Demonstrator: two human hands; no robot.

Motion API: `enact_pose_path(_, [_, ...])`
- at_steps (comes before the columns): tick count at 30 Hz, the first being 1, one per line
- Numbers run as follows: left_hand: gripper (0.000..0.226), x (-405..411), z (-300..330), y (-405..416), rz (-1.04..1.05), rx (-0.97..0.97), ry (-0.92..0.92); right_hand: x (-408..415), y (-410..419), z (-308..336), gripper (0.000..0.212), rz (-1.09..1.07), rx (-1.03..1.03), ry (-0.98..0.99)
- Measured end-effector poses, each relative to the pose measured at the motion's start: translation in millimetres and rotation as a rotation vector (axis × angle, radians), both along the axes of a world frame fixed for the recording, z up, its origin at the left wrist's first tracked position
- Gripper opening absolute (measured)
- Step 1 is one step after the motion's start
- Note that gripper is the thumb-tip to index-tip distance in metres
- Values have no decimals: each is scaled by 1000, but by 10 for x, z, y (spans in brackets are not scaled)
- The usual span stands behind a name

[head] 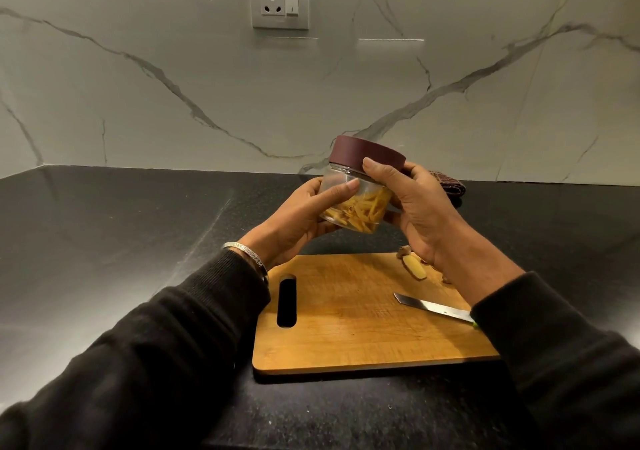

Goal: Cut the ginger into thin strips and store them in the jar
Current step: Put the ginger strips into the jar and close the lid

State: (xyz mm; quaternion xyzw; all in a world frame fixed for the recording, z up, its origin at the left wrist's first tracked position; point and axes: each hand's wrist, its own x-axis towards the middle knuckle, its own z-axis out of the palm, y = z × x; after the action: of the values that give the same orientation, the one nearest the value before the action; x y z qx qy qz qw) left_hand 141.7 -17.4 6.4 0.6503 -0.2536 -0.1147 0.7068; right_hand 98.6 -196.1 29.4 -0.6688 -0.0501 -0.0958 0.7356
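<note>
A clear jar (pixel 360 203) holding yellow ginger strips (pixel 367 212) is tilted in the air above the wooden cutting board (pixel 349 325). A maroon lid (pixel 367 153) sits on its mouth. My left hand (pixel 301 217) grips the jar's body from the left. My right hand (pixel 412 203) holds the jar on the right, thumb at the lid's rim. A leftover piece of ginger (pixel 414 265) lies at the board's far right. The knife (pixel 433 307) rests on the board, its handle hidden under my right sleeve.
The board lies on a black stone counter (pixel 121 259) that meets a white marble wall (pixel 207 86) with a socket (pixel 278 1). A dark checked cloth (pixel 450 186) lies behind my right hand.
</note>
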Motion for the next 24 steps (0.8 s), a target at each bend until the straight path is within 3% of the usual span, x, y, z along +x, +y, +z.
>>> enact_pose_path(3, [56, -8, 5, -2, -11, 3, 0, 2, 3, 1, 107, 25, 1, 24])
enact_pose_path(9, [58, 13, -20, -11, 67, 73, -49, -46, 26, -11, 78, 103, -85, 60])
enact_pose_path(17, [50, -18, -62, -17, 155, 161, -160, 34, -47, -82, 102, 29, -118, 67])
enact_pose_path(19, [57, 3, -88, -18, 175, 174, -177, 66, -65, -102, 111, 21, -148, 60])
enact_pose_path(24, [81, 66, -147, -13, 200, 274, -196, 111, -110, -167, 95, 19, -213, 49])
